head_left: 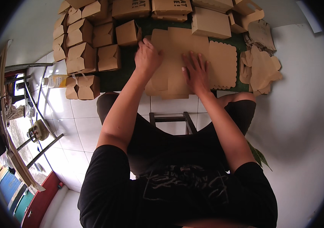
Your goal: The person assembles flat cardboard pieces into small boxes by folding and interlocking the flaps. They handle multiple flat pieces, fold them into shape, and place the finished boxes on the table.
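Note:
A flat, unfolded brown cardboard box blank (177, 45) with a scalloped edge on its right side lies on the green table in front of me. My right hand (197, 72) rests palm down on it, fingers spread. At the blank's left side is my left hand (147, 57), its fingers curled; whatever they hold is hidden. Right beside those fingertips stands a small folded cardboard box (127, 32), one flap toward the hand. I cannot tell whether the fingers touch that flap.
Several folded boxes (81, 57) fill the table's left side, with larger boxes (210, 22) along the back. Flat cardboard pieces (262, 68) lie at the right edge. A bottle with yellow contents (56, 81) is by the left boxes. A dark stool (171, 119) shows below the table.

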{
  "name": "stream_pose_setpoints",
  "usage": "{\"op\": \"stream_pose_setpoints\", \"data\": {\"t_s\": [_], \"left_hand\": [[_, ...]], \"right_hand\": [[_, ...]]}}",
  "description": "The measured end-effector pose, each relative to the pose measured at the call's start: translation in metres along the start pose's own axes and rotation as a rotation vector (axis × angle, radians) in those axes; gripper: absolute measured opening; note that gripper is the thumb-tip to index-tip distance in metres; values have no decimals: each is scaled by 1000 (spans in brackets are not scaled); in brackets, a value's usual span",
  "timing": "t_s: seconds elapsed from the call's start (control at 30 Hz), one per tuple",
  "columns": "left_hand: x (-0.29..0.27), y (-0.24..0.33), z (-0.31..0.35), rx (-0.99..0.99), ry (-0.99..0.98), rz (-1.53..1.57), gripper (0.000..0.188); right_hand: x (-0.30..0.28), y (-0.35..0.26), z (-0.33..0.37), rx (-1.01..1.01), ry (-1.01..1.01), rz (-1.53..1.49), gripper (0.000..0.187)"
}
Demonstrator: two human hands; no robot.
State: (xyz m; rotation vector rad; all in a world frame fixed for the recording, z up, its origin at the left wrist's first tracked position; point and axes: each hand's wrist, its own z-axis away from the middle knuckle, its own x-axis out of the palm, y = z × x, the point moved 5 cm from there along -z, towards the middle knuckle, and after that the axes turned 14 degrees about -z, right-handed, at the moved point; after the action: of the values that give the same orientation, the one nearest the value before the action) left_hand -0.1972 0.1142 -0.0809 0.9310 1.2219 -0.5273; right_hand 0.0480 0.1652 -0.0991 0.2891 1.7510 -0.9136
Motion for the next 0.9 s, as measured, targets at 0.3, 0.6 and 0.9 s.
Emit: {"op": "stream_pose_setpoints", "data": {"t_s": [0.3,0.6,0.9], "left_hand": [[7,2,-3,75,30,447,57],[23,22,16,-119,-195,838,55],[28,45,14,-162,-488,1520,75]], "right_hand": [[11,-13,-36,-60,-77,2,61],[25,-13,-36,-89,-34,44,63],[26,-14,-37,-82,-41,53,63]]}}
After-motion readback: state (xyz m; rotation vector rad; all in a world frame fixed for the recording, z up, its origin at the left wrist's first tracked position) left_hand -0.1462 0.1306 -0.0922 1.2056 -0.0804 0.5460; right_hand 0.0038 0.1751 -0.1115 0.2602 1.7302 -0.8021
